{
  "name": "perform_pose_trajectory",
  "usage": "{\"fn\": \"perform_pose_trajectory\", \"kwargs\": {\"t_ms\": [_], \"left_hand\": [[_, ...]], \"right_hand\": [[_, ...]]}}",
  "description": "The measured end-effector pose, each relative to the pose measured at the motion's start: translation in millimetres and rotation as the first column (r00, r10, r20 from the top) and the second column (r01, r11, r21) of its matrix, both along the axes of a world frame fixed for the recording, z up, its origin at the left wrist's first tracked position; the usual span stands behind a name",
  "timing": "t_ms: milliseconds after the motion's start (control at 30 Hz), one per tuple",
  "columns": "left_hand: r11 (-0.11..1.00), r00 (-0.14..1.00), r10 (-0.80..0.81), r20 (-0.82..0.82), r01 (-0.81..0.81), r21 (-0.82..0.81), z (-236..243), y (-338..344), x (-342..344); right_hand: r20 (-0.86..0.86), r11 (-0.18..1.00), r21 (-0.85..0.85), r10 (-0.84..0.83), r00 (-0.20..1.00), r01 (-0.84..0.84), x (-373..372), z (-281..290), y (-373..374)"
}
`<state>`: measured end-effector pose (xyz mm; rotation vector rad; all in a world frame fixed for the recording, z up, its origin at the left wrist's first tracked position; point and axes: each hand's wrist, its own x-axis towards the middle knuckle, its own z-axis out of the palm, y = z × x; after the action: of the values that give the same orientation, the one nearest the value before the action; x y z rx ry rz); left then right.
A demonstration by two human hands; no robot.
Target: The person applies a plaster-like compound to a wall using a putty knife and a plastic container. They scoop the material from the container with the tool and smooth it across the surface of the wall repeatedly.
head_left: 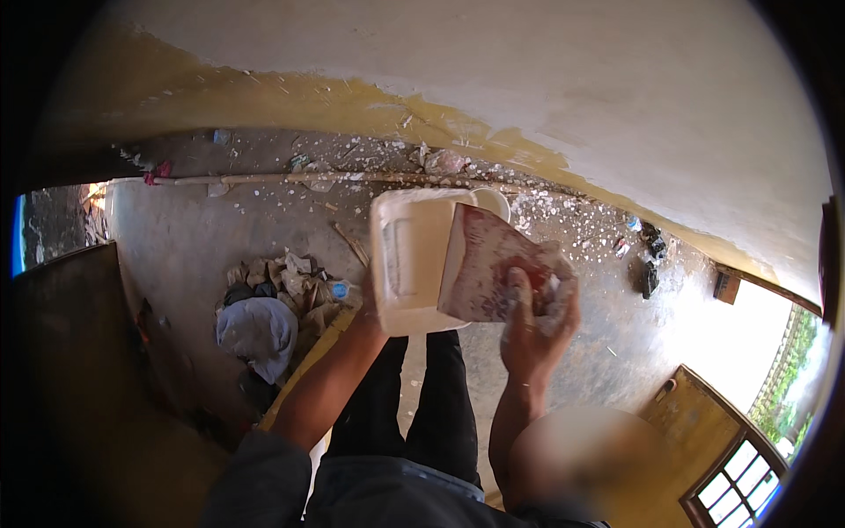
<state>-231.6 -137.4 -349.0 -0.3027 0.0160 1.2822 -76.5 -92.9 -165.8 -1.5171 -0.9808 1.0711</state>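
Observation:
My left hand [373, 310] supports a cream rectangular plastic tub [380, 264] from its near left side; most of its fingers are hidden behind the tub. Pale paste [427, 255] coats the inside. In my right hand [539, 308] is a broad, flat reddish-brown putty spreader [484, 268], smeared with white. The thumb lies on its face, and the other fingers wrap round the far edge. White residue also marks these fingers. The spreader's left edge overlaps the tub's right side, where a pale strip shows along the blade.
Ahead rises a wall [563, 79], whitish above a yellow band. A long pole [352, 177] lies along its foot among white splatters. Behind the tub stands a round white container [493, 202]. Cloth and crumpled bags [264, 330] are heaped at left; a yellow door [695, 422] is at right.

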Motion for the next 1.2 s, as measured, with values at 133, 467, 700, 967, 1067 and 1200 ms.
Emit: {"fn": "perform_pose_trajectory", "kwargs": {"t_ms": [133, 467, 700, 967, 1067, 1200], "left_hand": [[0.996, 0.984, -0.066, -0.164, 0.074, 0.046, -5.5, 11.8, 9.1], [0.986, 0.898, -0.169, -0.406, 0.151, -0.077, 30.5, 61.8, 35.8], [0.974, 0.984, -0.132, -0.117, 0.151, 0.167, 52.4, 76.3, 44.4], [0.971, 0.968, -0.221, -0.115, 0.230, 0.067, 30.8, 87.5, 59.0], [0.960, 0.933, -0.273, -0.235, 0.279, -0.008, 20.3, 93.0, 60.5], [0.927, 0.873, -0.375, -0.313, 0.347, -0.143, 7.8, 96.8, 58.3]], "right_hand": [[0.768, 0.982, 0.037, 0.091, 0.634, -0.186, -6.7, -15.2, 1.7], [0.785, 0.985, 0.016, 0.094, 0.613, -0.172, -10.8, -16.1, 10.9], [0.597, 0.976, 0.123, 0.071, 0.799, -0.179, -13.2, -19.3, 15.4], [0.582, 0.991, -0.002, 0.112, 0.805, -0.136, -11.0, -32.5, 26.4], [0.336, 1.000, -0.007, 0.021, 0.942, -0.020, 0.5, -51.2, 34.3], [-0.068, 0.993, -0.031, -0.114, 0.991, 0.112, 26.2, -44.9, 45.6]]}}
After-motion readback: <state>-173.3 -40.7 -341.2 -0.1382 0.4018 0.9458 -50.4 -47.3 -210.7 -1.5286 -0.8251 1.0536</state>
